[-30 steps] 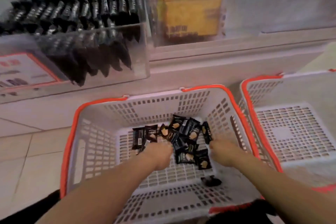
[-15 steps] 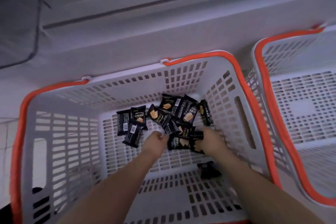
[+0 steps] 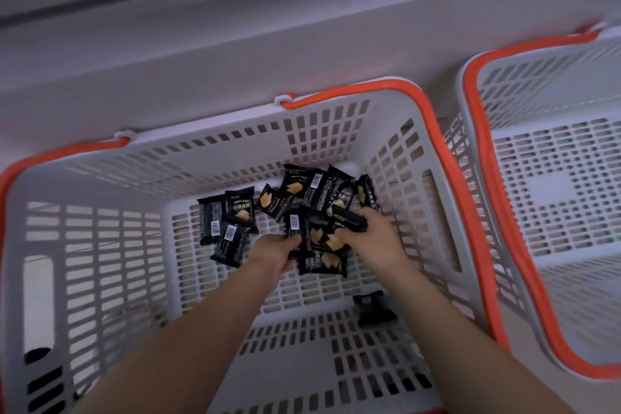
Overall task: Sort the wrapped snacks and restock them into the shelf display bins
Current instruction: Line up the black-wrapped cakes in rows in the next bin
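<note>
Several black wrapped DRYCAKE snacks (image 3: pixel 295 188) lie heaped on the floor of a white slotted basket (image 3: pixel 100 245) with an orange rim. Both my hands are down inside it. My left hand (image 3: pixel 277 252) pinches a black packet with a barcode (image 3: pixel 294 228) at the pile's near edge. My right hand (image 3: pixel 373 239) grips another black packet (image 3: pixel 349 220) at the pile's right side. Between the hands lie packets showing yellow cracker pictures (image 3: pixel 324 259). One lone dark packet (image 3: pixel 371 307) sits nearer to me on the basket floor.
A second white basket with an orange rim (image 3: pixel 554 198) stands close on the right, holding nothing that I can see. The pale base of the shelf unit (image 3: pixel 268 44) runs along behind both baskets. The display bins are out of view.
The view tilted down from the shelf bins into the basket. Both hands moved into the pile and closed on packets; the right hand lifted one slightly.
</note>
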The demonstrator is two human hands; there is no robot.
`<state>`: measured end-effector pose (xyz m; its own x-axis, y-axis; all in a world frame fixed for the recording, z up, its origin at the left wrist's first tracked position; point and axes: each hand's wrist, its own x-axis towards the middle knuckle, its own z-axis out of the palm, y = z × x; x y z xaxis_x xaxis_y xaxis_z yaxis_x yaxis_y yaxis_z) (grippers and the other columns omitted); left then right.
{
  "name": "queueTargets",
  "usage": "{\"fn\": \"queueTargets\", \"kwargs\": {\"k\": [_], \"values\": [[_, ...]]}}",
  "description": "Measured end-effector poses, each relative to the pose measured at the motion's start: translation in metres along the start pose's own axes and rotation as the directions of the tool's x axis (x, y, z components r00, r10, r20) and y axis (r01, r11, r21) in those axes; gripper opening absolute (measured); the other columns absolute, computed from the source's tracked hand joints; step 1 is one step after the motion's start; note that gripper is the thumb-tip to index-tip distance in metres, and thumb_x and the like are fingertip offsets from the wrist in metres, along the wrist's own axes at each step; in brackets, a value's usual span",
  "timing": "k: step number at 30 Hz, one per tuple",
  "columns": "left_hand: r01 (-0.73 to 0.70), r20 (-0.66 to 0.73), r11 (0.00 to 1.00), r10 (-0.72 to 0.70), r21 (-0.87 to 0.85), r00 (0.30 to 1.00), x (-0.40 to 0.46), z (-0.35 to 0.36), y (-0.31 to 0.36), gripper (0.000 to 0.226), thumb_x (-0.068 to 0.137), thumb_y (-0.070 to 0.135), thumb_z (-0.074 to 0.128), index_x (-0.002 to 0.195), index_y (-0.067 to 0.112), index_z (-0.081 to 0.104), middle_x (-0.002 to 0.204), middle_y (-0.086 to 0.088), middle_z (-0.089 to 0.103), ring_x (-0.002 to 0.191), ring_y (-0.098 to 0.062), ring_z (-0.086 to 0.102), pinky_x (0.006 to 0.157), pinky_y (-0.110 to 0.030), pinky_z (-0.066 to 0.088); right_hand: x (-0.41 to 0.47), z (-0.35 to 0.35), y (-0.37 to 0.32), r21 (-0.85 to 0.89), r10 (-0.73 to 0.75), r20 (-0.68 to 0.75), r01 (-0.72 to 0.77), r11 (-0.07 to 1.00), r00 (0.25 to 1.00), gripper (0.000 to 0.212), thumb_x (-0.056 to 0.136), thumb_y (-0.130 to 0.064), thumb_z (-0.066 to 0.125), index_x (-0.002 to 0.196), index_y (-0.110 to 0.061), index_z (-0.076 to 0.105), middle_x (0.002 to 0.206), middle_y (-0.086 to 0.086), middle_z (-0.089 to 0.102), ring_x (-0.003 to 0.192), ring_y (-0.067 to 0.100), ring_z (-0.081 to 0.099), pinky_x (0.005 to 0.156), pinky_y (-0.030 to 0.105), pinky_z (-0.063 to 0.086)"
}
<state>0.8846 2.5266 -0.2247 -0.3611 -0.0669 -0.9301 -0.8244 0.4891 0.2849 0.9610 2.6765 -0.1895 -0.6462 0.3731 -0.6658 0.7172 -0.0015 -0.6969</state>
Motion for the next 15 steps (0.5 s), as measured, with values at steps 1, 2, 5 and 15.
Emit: {"fn": "queueTargets", "kwargs": {"k": [1, 2, 5, 15], "values": [[-0.068, -0.017, 0.996, 0.069, 0.058, 0.997, -0.007, -0.004, -0.003, 0.018, 0.088, 0.022, 0.063, 0.098, 0.009, 0.057, 0.091, -0.003, 0.056, 0.071, -0.015, 0.054, 0.067, -0.026, 0.047, 0.000, 0.000, -0.002, 0.055, 0.016, 0.012, -0.017, 0.998, 1.000, 0.017, 0.082, -0.014, 0.068, 0.085, -0.022, 0.054, 0.078, -0.010, 0.057, 0.069, 0.000, 0.052, 0.048, 0.005, 0.037], [-0.149, -0.023, 0.979, 0.153, 0.136, 0.988, -0.014, -0.008, -0.007, 0.013, 0.089, 0.021, 0.062, 0.094, 0.011, 0.054, 0.088, 0.000, 0.055, 0.073, -0.016, 0.054, 0.070, -0.028, 0.046, 0.000, -0.001, -0.004, 0.119, 0.031, 0.032, -0.034, 0.992, 0.999, 0.017, 0.081, -0.015, 0.069, 0.083, -0.024, 0.055, 0.080, -0.009, 0.060, 0.072, 0.002, 0.055, 0.052, 0.003, 0.039], [-0.323, 0.071, 0.919, 0.315, 0.227, 0.946, -0.032, -0.019, -0.017, 0.011, 0.095, 0.016, 0.051, 0.106, 0.015, 0.054, 0.101, -0.004, 0.061, 0.087, -0.022, 0.060, 0.072, -0.031, 0.048, -0.001, 0.000, -0.010, 0.306, 0.065, 0.114, -0.097, 0.947, 0.991, 0.016, 0.081, -0.015, 0.071, 0.089, -0.026, 0.062, 0.095, -0.004, 0.068, 0.090, 0.014, 0.064, 0.081, 0.025, 0.052], [0.311, 0.469, 0.647, 0.081, -0.696, 0.879, -0.041, -0.028, -0.007, 0.050, 0.088, 0.048, 0.034, 0.084, 0.006, 0.061, 0.059, -0.003, 0.047, 0.058, -0.017, 0.042, 0.061, -0.027, 0.035, -0.008, 0.010, -0.012, 0.449, 0.092, 0.243, -0.197, 0.871, 0.965, 0.009, 0.087, -0.015, 0.063, 0.093, -0.020, 0.067, 0.087, -0.003, 0.069, 0.082, 0.014, 0.062, 0.081, 0.032, 0.045]]}}
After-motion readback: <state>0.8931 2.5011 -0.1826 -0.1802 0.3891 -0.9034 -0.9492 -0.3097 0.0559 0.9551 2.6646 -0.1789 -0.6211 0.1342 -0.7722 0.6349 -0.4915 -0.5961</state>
